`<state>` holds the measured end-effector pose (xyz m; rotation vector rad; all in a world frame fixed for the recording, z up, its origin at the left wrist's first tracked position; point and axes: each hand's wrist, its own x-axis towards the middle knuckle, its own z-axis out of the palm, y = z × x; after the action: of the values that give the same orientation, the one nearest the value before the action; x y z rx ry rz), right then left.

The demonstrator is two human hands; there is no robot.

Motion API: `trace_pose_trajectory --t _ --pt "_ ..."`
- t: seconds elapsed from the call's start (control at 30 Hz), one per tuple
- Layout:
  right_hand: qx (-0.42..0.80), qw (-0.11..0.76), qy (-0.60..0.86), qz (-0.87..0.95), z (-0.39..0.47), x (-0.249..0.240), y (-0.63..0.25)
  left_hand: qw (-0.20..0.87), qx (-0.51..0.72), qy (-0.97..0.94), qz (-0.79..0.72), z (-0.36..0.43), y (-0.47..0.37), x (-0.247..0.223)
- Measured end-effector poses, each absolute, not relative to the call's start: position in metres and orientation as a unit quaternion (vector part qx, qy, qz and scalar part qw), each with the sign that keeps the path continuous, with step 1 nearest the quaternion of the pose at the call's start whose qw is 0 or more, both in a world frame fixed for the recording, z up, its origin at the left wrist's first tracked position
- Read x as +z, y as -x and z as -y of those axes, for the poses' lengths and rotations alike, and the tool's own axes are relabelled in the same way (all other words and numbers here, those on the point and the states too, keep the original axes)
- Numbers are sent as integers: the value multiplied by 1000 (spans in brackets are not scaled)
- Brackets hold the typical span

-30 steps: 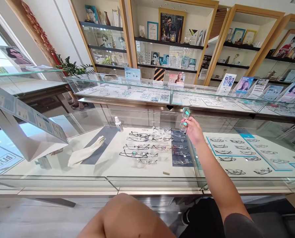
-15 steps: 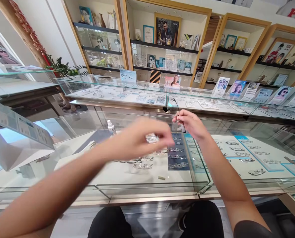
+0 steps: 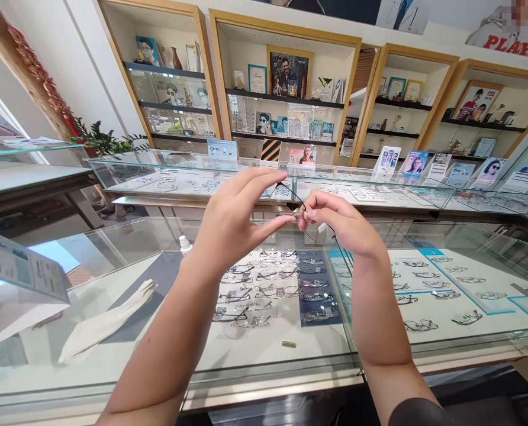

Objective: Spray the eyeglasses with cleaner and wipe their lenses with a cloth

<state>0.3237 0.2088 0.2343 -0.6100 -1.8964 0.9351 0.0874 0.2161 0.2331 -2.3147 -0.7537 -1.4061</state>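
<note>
The right hand (image 3: 346, 228) is closed in a fingertip pinch on a pair of glasses (image 3: 293, 194), held above the glass display case (image 3: 241, 361), toward its far side. The left hand (image 3: 234, 219) is open, thumb and fingers spread around the near-left end of the glasses; contact cannot be determined. Rows of eyeglass frames (image 3: 276, 274) are observed below, between the forearms. A pale cloth (image 3: 106, 324) lies to the left, and a white bottle (image 3: 184, 244), partly hidden by the left arm, stands beyond it. A small bar (image 3: 289, 344) lies nearer than the rows.
</note>
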Motion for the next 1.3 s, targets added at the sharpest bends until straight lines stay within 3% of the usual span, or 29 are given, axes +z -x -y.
trace_pose_trajectory --t 0.2,0.4,0.7,1.0,1.3 --pt "316 442 308 781 -202 232 -330 187 -526 784 271 -223 -91 220" --pt "105 583 362 720 -207 227 -333 200 -594 716 308 -238 -90 210" --pt "114 554 396 723 -231 211 -323 177 -646 651 357 -254 -85 203" --pt "57 602 373 704 -237 209 -311 168 -655 643 358 -257 -86 203" --pt "104 603 375 696 -240 208 -312 165 -654 645 359 -261 -87 203"
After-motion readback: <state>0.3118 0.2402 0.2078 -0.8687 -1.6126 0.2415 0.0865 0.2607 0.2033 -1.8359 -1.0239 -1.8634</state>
